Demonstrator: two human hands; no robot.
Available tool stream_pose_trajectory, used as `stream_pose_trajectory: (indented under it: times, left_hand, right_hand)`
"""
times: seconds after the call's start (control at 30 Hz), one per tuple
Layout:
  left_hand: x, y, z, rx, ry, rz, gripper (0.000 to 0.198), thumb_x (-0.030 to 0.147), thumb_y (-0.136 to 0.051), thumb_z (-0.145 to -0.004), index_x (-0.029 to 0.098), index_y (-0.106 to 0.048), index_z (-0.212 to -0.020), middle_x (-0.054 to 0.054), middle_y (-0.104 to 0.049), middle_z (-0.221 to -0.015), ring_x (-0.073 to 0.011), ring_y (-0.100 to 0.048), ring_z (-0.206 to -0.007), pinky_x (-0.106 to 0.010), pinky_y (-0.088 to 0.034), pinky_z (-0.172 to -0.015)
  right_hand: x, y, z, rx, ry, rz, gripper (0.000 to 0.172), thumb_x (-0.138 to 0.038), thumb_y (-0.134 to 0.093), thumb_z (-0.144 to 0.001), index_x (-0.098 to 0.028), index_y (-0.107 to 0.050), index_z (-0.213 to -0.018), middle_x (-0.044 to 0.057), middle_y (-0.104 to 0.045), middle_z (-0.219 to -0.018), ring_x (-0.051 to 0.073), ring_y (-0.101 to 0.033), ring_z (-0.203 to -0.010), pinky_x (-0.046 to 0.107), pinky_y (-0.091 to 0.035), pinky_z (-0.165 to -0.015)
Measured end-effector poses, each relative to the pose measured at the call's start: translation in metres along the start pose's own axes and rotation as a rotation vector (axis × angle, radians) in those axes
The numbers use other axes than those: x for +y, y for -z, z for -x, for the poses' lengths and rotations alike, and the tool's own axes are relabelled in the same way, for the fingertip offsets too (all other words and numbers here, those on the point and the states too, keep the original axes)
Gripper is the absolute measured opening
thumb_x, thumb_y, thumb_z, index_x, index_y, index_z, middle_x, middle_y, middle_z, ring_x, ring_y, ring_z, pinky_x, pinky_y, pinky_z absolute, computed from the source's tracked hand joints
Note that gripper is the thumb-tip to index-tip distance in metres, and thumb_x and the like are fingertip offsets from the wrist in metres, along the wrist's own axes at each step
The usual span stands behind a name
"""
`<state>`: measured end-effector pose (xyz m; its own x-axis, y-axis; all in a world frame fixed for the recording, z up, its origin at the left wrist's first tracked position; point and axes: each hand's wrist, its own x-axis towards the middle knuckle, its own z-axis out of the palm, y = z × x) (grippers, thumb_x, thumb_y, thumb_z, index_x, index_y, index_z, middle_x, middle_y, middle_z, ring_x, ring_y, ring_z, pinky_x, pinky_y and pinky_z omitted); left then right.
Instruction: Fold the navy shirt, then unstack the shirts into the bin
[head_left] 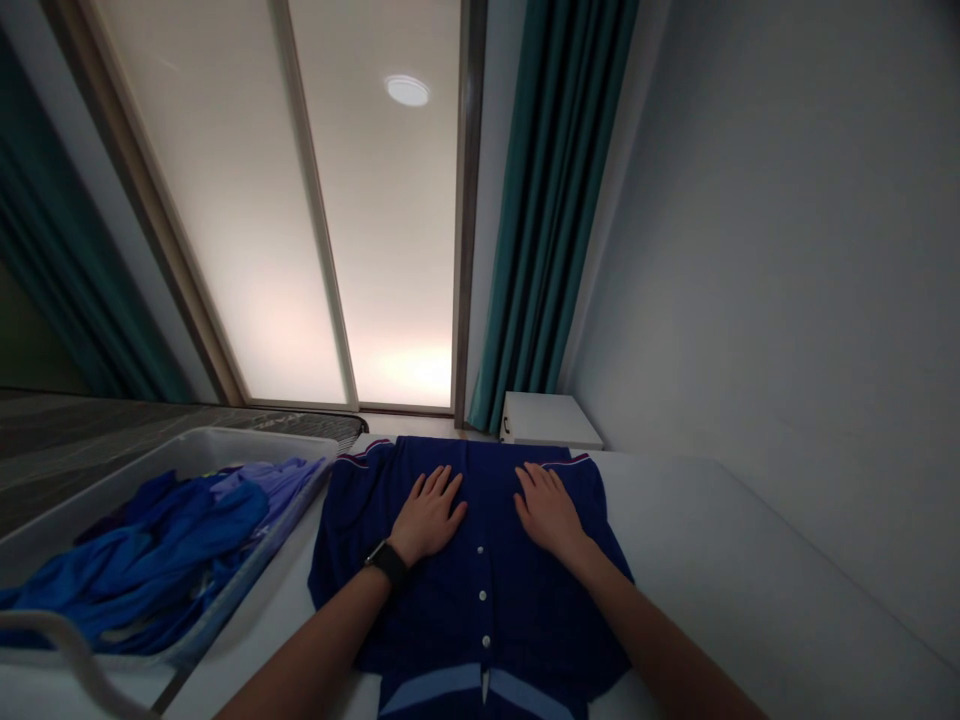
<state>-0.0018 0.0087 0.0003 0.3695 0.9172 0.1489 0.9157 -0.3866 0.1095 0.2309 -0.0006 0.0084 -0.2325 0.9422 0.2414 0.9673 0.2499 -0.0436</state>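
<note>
A dark blue buttoned shirt [480, 600] lies spread flat on a white table [712, 560], its light blue collar nearest me and white buttons down the middle. My left hand [429, 515], a black watch on its wrist, rests flat on the shirt left of the buttons, fingers stretched out. My right hand [547, 508] lies flat on the shirt right of the buttons, fingers also stretched out. Neither hand holds anything.
A grey bin [67, 510] at the left holds a heap of blue garments [165, 545]. A small white cabinet [551, 420] stands beyond the table by teal curtains [551, 200]. A frosted sliding door [300, 220] is behind; a pale wall runs along the right.
</note>
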Motion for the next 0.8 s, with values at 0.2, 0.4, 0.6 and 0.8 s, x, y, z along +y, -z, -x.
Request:
stream_pose_trajectory:
  times: [0.2,0.4,0.6,0.8]
  left_hand:
    - [-0.003,-0.009,0.0,0.04,0.001,0.021,0.055,0.047,-0.033,-0.095,0.022,-0.037,-0.144,-0.008,-0.033,-0.153,-0.0243,-0.025,-0.142,-0.045,-0.019,-0.116]
    - [-0.023,0.001,-0.025,0.103,0.026,0.012,0.056,0.044,-0.031,-0.096,0.015,-0.037,-0.144,-0.011,-0.037,-0.151,-0.0244,-0.026,-0.142,-0.043,-0.017,-0.117]
    - [-0.059,0.002,-0.056,-0.004,0.065,-0.005,0.056,0.044,-0.029,-0.096,0.016,-0.037,-0.143,-0.012,-0.036,-0.151,-0.0258,-0.029,-0.14,-0.042,-0.028,-0.112]
    - [-0.06,-0.007,-0.044,-0.014,0.22,-0.065,0.062,0.049,-0.026,-0.095,0.012,-0.036,-0.144,-0.012,-0.032,-0.153,-0.0282,-0.024,-0.142,-0.045,-0.024,-0.112]
  right_hand:
    - [0.018,-0.024,-0.033,-0.082,-0.181,-0.007,0.057,-0.038,-0.032,-0.094,-0.01,-0.039,-0.142,0.017,-0.037,-0.149,0.028,-0.029,-0.139,0.04,-0.016,-0.113]
    - [0.038,-0.031,-0.02,-0.092,-0.236,0.006,0.063,-0.042,-0.032,-0.093,-0.011,-0.028,-0.148,0.016,-0.033,-0.151,0.027,-0.026,-0.14,0.038,-0.015,-0.113]
    - [0.065,-0.032,-0.009,-0.126,-0.362,0.065,0.066,-0.043,-0.029,-0.093,-0.002,-0.032,-0.145,0.021,-0.03,-0.151,0.03,-0.022,-0.141,0.04,-0.013,-0.113]
    - [0.073,-0.033,-0.005,-0.107,-0.408,0.104,0.069,-0.044,-0.026,-0.092,0.002,-0.033,-0.143,0.022,-0.031,-0.15,0.031,-0.024,-0.14,0.041,-0.013,-0.113]
